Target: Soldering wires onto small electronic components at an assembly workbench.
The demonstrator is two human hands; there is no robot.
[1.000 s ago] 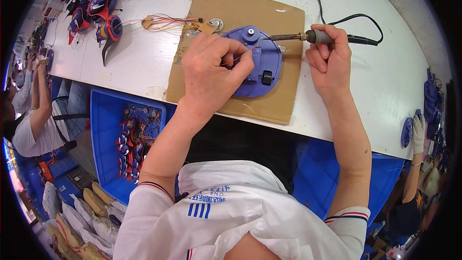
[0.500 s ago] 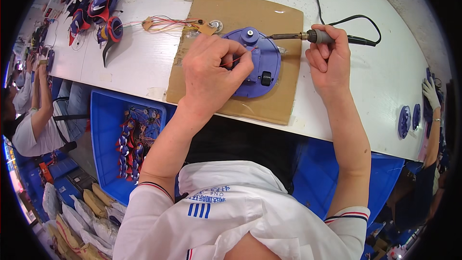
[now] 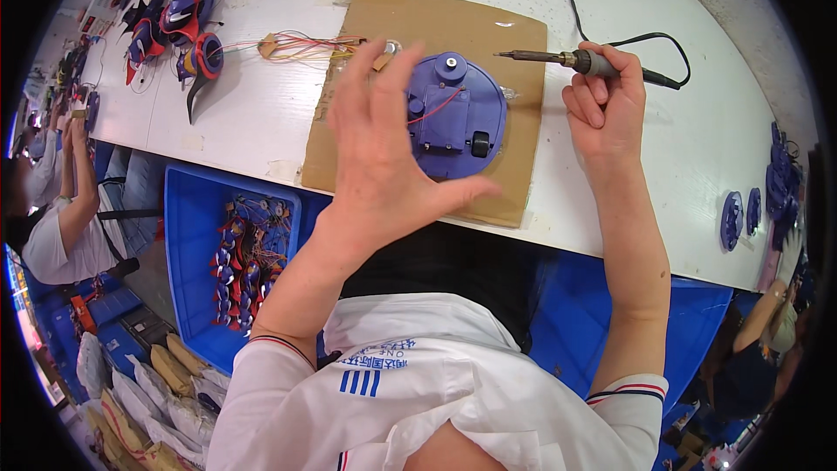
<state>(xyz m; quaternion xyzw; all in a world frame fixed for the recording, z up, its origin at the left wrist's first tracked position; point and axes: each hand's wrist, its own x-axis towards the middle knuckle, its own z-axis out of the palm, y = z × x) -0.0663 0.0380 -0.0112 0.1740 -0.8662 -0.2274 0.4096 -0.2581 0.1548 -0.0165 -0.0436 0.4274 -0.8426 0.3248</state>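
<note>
You appear to be soldering the red wire (image 3: pixel 442 105) on the purple base (image 3: pixel 449 127), upper centre. Your left hand (image 3: pixel 377 153) is hovering with fingers spread wide, seemingly gripping nothing; your right hand (image 3: pixel 609 113) is gripping the soldering iron (image 3: pixel 571 59). Repositioning would be calling for keeping its tip clear.

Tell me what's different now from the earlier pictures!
The left hand let go of the red wire and opened wide. The right hand moved the soldering iron a little to the right, so its tip no longer overlaps the purple base. The right hand still holds the iron, and the base stays on the cardboard.
</note>
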